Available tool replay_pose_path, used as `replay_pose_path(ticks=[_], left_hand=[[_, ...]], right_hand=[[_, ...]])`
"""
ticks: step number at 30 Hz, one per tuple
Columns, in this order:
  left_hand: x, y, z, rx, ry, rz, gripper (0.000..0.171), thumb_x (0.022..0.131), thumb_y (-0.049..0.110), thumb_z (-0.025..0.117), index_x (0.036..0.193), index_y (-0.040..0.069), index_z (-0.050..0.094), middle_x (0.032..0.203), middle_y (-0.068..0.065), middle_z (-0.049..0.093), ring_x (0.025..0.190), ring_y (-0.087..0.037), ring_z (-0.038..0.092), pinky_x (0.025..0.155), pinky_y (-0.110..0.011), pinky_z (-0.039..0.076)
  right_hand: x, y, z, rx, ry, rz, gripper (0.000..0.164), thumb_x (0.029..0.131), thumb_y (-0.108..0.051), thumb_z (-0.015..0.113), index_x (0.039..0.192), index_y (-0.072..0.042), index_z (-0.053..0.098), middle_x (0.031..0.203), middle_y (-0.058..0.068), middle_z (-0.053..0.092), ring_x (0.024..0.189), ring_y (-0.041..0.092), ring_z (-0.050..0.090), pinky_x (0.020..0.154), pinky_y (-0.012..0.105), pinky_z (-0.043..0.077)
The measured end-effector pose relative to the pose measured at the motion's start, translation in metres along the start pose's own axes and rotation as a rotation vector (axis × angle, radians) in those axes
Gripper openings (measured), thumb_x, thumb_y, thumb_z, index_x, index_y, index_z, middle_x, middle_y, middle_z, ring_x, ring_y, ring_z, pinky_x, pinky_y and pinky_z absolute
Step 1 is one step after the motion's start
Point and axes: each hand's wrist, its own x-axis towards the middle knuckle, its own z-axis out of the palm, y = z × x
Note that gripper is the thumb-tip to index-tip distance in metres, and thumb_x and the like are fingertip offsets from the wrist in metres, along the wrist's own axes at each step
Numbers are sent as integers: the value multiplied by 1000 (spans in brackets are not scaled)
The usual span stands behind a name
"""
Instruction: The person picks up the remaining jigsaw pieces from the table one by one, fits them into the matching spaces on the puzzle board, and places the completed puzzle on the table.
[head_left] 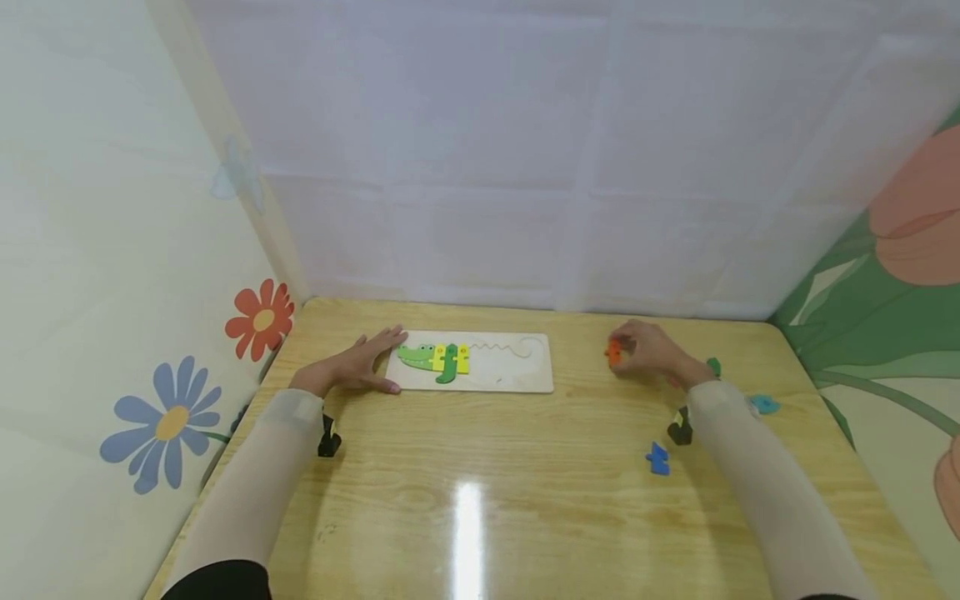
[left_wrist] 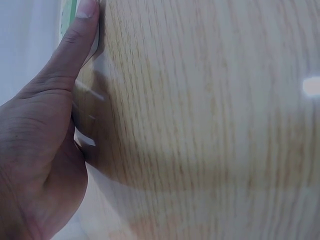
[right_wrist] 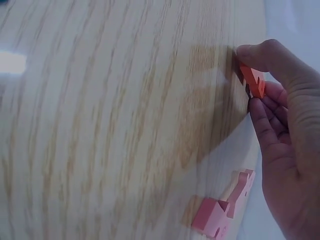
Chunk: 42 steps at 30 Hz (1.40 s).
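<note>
A pale wooden puzzle board (head_left: 510, 371) lies near the back of the table. A crocodile's green head (head_left: 415, 357) and several yellow and green body pieces sit in its left part. My left hand (head_left: 360, 364) spans the board's left end, fingers at the upper corner and the straight thumb (left_wrist: 72, 45) at the lower one. To the right of the board, my right hand (head_left: 648, 348) pinches an orange puzzle piece (right_wrist: 254, 80) between thumb and fingers, low over the table.
Near my right forearm lie a blue piece (head_left: 657, 459), a teal piece (head_left: 765, 404) and a green piece (head_left: 713, 366). A pink piece (right_wrist: 212, 217) shows below my right hand in the right wrist view. A white cloth wall (head_left: 465, 242) rises behind the table.
</note>
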Motion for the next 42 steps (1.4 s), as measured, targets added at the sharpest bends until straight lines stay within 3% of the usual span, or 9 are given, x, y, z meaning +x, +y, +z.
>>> replay_pose_path(ticks=[9, 17, 29, 42], left_hand=[[0, 0, -2, 10, -6, -14, 111, 91, 44, 84, 168, 1, 17, 175, -27, 2, 161, -48, -1, 125, -72, -5], [1, -2, -2, -9, -8, -2, 112, 90, 44, 85, 168, 0, 17, 175, -27, 3, 161, -49, -1, 124, -72, -6], [1, -4, 0, -11, -16, -1, 111, 92, 44, 83, 169, 1, 16, 176, -26, 2, 161, -48, -3, 124, -72, -7], [2, -3, -1, -7, -21, -2, 111, 91, 43, 84, 168, 0, 16, 175, -28, 2, 161, -50, -3, 124, -73, -6]], right_hand=[[1, -1, -4, -49, 19, -11, 71, 73, -17, 94, 131, 11, 64, 128, 28, 68, 117, 46, 68, 104, 57, 54], [6, -9, -6, -117, 57, -122, 65, 72, -16, 93, 125, 12, 69, 122, 26, 72, 115, 44, 67, 103, 55, 55], [14, -20, -4, -68, 55, -177, 62, 71, -11, 93, 122, 15, 68, 117, 26, 70, 108, 42, 70, 97, 49, 60], [18, -34, 1, -18, 43, -166, 65, 72, -10, 94, 126, 13, 66, 119, 24, 69, 111, 42, 71, 100, 51, 59]])
